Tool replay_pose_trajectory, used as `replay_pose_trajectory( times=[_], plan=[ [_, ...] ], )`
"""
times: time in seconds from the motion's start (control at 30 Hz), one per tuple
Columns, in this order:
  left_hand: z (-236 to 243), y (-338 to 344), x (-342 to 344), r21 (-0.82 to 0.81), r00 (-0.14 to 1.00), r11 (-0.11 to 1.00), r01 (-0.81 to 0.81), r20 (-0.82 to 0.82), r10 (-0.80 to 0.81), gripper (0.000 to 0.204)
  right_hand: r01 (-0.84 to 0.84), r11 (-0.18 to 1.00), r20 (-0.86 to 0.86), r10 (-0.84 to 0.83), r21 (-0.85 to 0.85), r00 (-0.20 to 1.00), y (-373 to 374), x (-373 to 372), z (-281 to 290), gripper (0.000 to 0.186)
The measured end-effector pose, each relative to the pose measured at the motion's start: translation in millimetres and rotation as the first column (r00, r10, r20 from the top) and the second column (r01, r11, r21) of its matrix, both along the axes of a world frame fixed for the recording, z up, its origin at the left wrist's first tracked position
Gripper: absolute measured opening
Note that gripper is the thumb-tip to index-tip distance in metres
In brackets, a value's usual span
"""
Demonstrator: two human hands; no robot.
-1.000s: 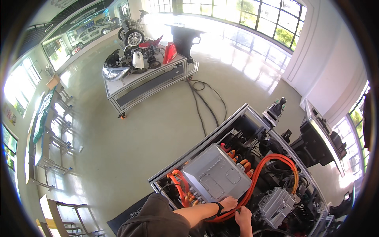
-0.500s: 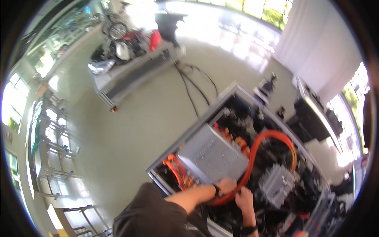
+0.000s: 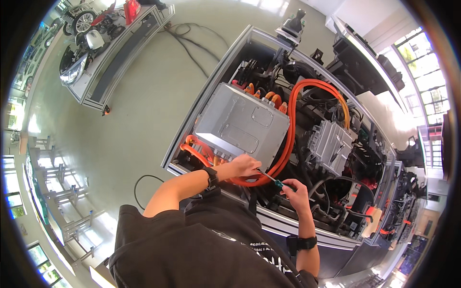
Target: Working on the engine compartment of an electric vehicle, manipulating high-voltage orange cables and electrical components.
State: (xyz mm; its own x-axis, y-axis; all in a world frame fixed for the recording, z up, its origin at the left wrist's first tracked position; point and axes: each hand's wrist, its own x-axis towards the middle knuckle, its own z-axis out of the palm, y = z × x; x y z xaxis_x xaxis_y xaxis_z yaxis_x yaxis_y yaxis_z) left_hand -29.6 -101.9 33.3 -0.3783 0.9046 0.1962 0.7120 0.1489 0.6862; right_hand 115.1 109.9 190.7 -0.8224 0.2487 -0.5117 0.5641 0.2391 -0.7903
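A screwdriver with a dark green handle [image 3: 278, 183] and a thin metal shaft slants between my two hands. My right hand [image 3: 297, 193] is closed round the handle's end. My left hand [image 3: 246, 165] is closed by the shaft's tip, at the near edge of a large grey metal box [image 3: 230, 122]; its fingers are bent and what they hold is hidden. Thick orange cables [image 3: 290, 129] run past the box's right side and curve beneath both hands. Shorter orange cables [image 3: 194, 150] plug into the box's near left side.
The box sits in a metal-framed stand [image 3: 206, 81] of vehicle parts. Right of the cables lies a smaller ribbed grey unit [image 3: 331, 146]. Another stand [image 3: 127, 53] with a wheel and headlight is far left. Black cables [image 3: 192, 48] trail on the floor.
My view has tilted, so the stand sits higher and more of my body shows. The screwdriver, not discernible in the blurred earlier frame, now shows clearly. My right hand is farther from the left.
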Motion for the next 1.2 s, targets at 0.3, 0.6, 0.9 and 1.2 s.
replay_pose_trajectory(
  times=[0.3, 0.6, 0.9, 1.2],
  plan=[
    [0.4, -27.6, -13.1, -0.118, 0.978, 0.979, -0.167, 0.102, 0.179, 0.015, 0.279, 0.929, -0.026, -0.294, -0.241, 0.955, -16.1, 16.5, -7.7, 0.017],
    [15.3, -70.4, -150.2, -0.022, 0.815, 0.829, -0.559, 0.174, 0.553, 0.010, 0.372, 0.920, 0.037, -0.370, -0.127, 0.928, -11.6, 59.0, -43.8, 0.016],
    [35.4, -44.4, -245.4, -0.199, 0.945, 0.925, -0.323, -0.114, 0.306, 0.015, 0.490, 0.858, -0.109, -0.508, -0.155, 0.855, -43.5, 107.5, -78.2, 0.018],
    [26.7, -22.7, -261.4, -0.336, 0.920, 0.861, -0.382, -0.228, 0.319, 0.014, 0.556, 0.794, -0.036, -0.581, -0.246, 0.813, -42.4, 104.4, -85.6, 0.013]
  ],
)
